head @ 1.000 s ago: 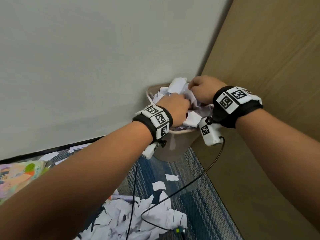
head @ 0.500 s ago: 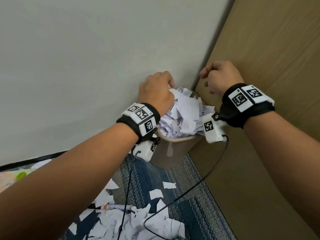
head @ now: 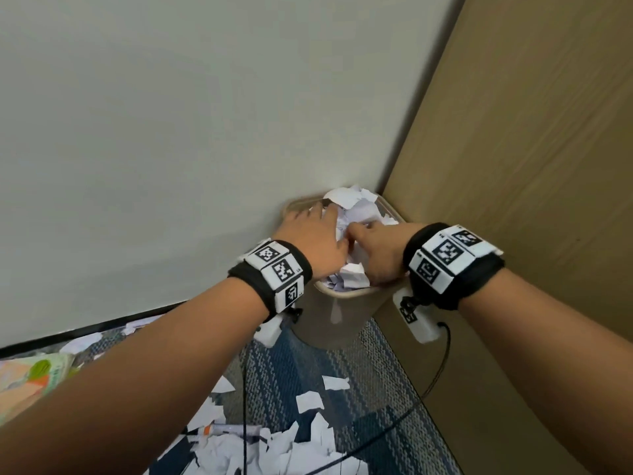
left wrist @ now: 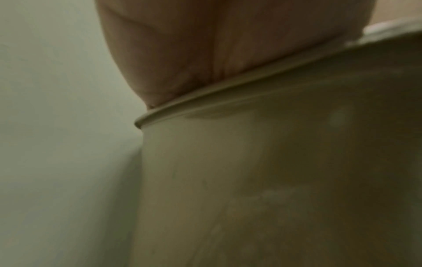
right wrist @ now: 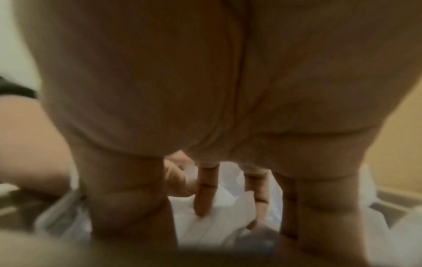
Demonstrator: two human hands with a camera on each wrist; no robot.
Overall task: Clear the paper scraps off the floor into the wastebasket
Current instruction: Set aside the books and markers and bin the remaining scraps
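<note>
A beige wastebasket [head: 330,320] stands in the corner, heaped with crumpled white paper scraps [head: 352,200]. My left hand [head: 313,229] lies flat on the left of the heap, fingers spread, its palm [left wrist: 205,54] against the wastebasket rim [left wrist: 228,94]. My right hand [head: 371,246] presses into the heap from the right. In the right wrist view its fingers [right wrist: 203,198] point straight down into the white paper [right wrist: 223,216]. Neither hand grips anything. More torn scraps [head: 274,447] lie on the blue carpet below my arms.
A pale wall runs behind the basket and a brown wooden panel [head: 531,166] stands close on the right. A black cable [head: 376,437] trails over the carpet. A colourful printed packet [head: 30,375] lies at the left edge, and a pen-like stick [head: 219,430] among the scraps.
Both hands have come down from above the heap onto the paper. The right hand, curled and raised by the panel before, now has straight fingers in the heap, which sits lower.
</note>
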